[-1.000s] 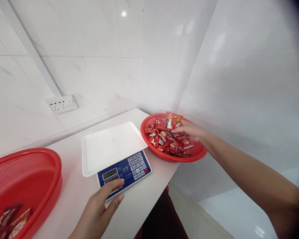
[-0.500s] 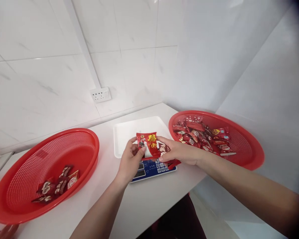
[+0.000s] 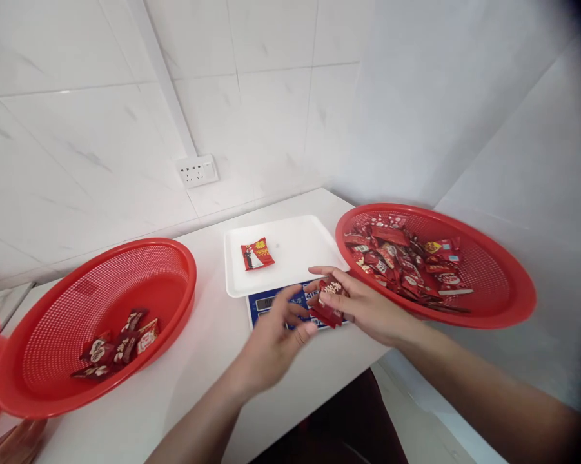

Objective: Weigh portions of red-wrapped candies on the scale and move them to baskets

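My right hand (image 3: 362,299) is closed on a dark red candy packet (image 3: 333,299), held over the keypad of the blue and white scale (image 3: 258,303). How many packets it grips I cannot tell. Just left of it is my left hand (image 3: 278,341), fingers curved and apart, holding nothing. A red and yellow candy packet (image 3: 257,254) with a white patch lies flat on the left part of the scale's white tray (image 3: 300,251).
A red basket (image 3: 507,290) on the right holds many red packets. The left red basket (image 3: 111,270) has several packets at its bottom. Another person's hand (image 3: 22,438) shows at the lower left. A wall socket (image 3: 197,171) is behind the white table (image 3: 207,386).
My left hand has let go of the red and yellow packet, which now lies on the scale tray. That hand has drawn back toward me. My right hand still holds the dark red packet.
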A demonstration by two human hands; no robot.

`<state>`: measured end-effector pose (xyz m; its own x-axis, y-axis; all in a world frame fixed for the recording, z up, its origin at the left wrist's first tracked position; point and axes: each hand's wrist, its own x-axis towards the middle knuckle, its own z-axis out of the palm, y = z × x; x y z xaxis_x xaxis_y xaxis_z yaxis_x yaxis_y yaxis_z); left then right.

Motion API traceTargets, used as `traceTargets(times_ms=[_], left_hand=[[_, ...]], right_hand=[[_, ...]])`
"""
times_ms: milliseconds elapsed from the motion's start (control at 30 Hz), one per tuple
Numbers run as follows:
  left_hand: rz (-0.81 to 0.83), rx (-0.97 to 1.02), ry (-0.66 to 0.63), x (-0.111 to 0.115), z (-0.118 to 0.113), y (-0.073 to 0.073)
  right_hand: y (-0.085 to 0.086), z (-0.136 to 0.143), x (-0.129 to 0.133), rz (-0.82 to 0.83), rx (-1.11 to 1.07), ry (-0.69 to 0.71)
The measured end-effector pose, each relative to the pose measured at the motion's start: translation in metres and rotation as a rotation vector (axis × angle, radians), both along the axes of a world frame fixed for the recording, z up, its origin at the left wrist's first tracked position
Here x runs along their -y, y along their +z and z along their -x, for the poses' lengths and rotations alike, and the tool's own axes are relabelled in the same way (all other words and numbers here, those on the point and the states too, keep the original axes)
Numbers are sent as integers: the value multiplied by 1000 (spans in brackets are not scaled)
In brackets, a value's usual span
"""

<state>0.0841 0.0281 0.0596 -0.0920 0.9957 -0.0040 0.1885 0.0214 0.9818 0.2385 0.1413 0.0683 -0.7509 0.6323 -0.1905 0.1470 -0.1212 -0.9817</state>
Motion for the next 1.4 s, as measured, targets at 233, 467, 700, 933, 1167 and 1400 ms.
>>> traceTargets(times_ms=[233,467,700,933,1167,1400], left_hand=[[142,312,46,24,-31,-45],[115,266,145,33,-25,-50],[144,503,235,30,-16,-46],[56,497,305,33,-3,-39],[38,349,303,42,1,-30],[87,278,351,58,9,-32]], right_hand=[[-35,0,48,-89,24,22],[-51,-11,55,-172,158,109],[-40,-4,49,45,62,69],[-23,13,31,-30,-15,-27],[-5,61,-30,-288,32,-166],[-7,71,-64,-421,57,-304]])
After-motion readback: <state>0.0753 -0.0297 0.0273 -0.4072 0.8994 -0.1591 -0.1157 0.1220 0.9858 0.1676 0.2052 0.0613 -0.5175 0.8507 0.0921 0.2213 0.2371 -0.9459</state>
